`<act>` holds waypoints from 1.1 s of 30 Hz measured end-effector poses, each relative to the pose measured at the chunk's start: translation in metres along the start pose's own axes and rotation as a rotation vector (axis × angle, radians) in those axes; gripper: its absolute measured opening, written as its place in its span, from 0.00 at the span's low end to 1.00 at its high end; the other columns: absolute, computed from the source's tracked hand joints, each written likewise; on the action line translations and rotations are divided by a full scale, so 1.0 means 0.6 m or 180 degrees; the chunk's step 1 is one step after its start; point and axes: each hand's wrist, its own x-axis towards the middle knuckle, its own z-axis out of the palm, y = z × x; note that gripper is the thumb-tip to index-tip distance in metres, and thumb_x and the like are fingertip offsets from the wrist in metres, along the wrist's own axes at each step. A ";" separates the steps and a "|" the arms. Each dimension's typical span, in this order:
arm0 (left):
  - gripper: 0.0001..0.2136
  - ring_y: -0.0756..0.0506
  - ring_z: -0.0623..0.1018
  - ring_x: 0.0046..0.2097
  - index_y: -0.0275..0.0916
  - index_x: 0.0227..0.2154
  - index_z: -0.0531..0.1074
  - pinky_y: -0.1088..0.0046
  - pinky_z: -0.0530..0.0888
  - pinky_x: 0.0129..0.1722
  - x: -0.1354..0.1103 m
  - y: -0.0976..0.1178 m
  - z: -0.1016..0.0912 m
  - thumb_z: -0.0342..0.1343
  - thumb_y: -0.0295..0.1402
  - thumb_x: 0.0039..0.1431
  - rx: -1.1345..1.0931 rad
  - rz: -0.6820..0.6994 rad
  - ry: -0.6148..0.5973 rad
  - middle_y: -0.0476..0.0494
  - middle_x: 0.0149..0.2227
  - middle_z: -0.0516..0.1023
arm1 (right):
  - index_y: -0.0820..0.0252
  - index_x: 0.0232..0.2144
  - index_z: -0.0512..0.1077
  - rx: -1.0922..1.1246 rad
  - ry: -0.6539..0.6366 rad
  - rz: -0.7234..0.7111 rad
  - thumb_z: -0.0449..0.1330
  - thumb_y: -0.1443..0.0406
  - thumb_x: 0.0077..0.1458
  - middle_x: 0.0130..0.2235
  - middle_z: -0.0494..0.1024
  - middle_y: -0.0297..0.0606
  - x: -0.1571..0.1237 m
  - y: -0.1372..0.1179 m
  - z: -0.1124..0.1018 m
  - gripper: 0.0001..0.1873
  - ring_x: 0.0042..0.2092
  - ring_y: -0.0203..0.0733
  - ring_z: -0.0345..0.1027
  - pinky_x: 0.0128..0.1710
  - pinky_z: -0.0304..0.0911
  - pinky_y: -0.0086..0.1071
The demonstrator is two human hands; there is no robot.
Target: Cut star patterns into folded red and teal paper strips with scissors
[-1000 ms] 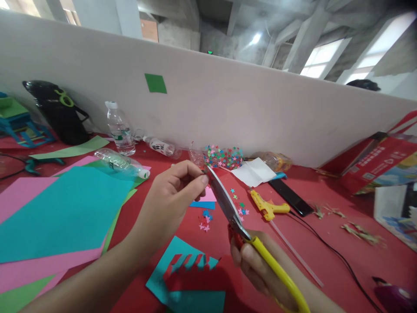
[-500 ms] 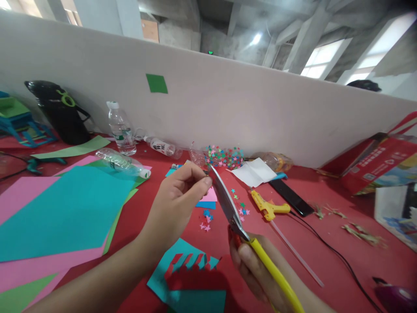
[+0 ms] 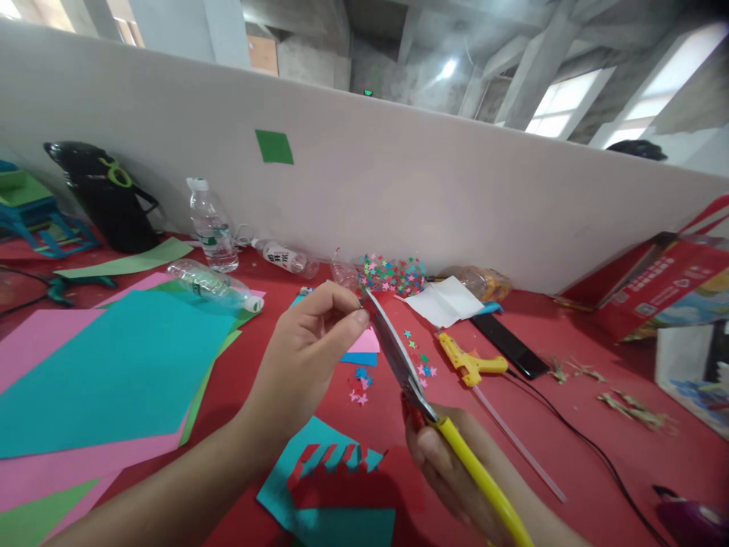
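Pinched tight, the left hand [image 3: 301, 353] nips the tip of the scissors [image 3: 399, 357], held up over the red table [image 3: 598, 425]. Fingers of the right hand [image 3: 449, 471] wrap the yellow handles. Blades look shut, maybe. Below lies teal paper [image 3: 330, 501], already cut into teeth. Big colored sheets [image 3: 108, 365], a glue gun [image 3: 470, 363] and tiny stars [image 3: 418, 365] lie around, none in the way.

Steel-bladed scissors with yellow plastic handles [image 3: 418, 399] are held above the red table, blades shut, slanting from the near right handle up to the far-left tip.
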 end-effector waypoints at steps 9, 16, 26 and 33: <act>0.08 0.48 0.75 0.42 0.40 0.24 0.67 0.71 0.70 0.43 -0.005 0.003 0.003 0.54 0.27 0.57 -0.0232 -0.0153 0.0076 0.49 0.40 0.77 | 0.58 0.20 0.61 0.0044 -0.0047 0.0018 0.51 0.37 0.49 0.21 0.57 0.30 0.001 0.003 -0.002 0.31 0.23 0.33 0.52 0.21 0.52 0.26; 0.10 0.45 0.79 0.44 0.40 0.22 0.65 0.66 0.71 0.47 -0.006 0.004 0.004 0.53 0.25 0.58 -0.0659 -0.0290 -0.0006 0.48 0.44 0.79 | 0.58 0.19 0.57 0.0080 0.0097 0.0079 0.54 0.40 0.49 0.20 0.52 0.27 0.006 0.007 0.003 0.29 0.21 0.30 0.46 0.17 0.42 0.25; 0.08 0.42 0.80 0.46 0.40 0.24 0.66 0.67 0.74 0.45 -0.004 0.001 -0.003 0.55 0.25 0.57 -0.0912 -0.0200 -0.0081 0.48 0.41 0.79 | 0.59 0.21 0.58 0.0164 -0.0271 -0.0127 0.52 0.37 0.50 0.19 0.50 0.25 0.007 0.010 -0.011 0.31 0.20 0.28 0.41 0.15 0.38 0.24; 0.07 0.41 0.80 0.43 0.40 0.23 0.67 0.60 0.74 0.47 -0.003 -0.005 -0.004 0.56 0.25 0.54 -0.0935 -0.0189 0.0016 0.48 0.36 0.78 | 0.58 0.20 0.59 0.0279 -0.0307 -0.0116 0.53 0.37 0.48 0.19 0.51 0.26 0.007 0.009 -0.011 0.32 0.21 0.29 0.42 0.17 0.39 0.26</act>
